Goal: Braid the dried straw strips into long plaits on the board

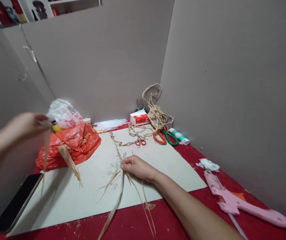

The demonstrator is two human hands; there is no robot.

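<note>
Broadly, grey panels enclose the workspace from nine o'clock round to three, above a table spread with red cloth. On that lies a pale board; reading the clock from its middle, with twelve at the far side, an orange bag slumps at ten, a pink glue gun lies off the board towards four, a dark phone sits at eight, and a coil of rope is heaped at one.

The left hand, raised at about nine o'clock and blurred, seems to pinch a strip that hangs below it. The right hand, near the middle, is closed in a pinch on the lower end of a thin braid. This braid runs from that grip towards twelve; whether it joins the coil I cannot tell. Loose strands fan out below the fingers between five and eight.

I would expect the braid to be very light, dry and pliable, a little rough, so not slippery. It is best held where the plait ends and the strands part, since a loose grip there could let it unravel. The smallest piece, the pale strip at the left fingertips, looks flat and papery, likely to split if tugged sharply, so pinch it flat near one end
</note>
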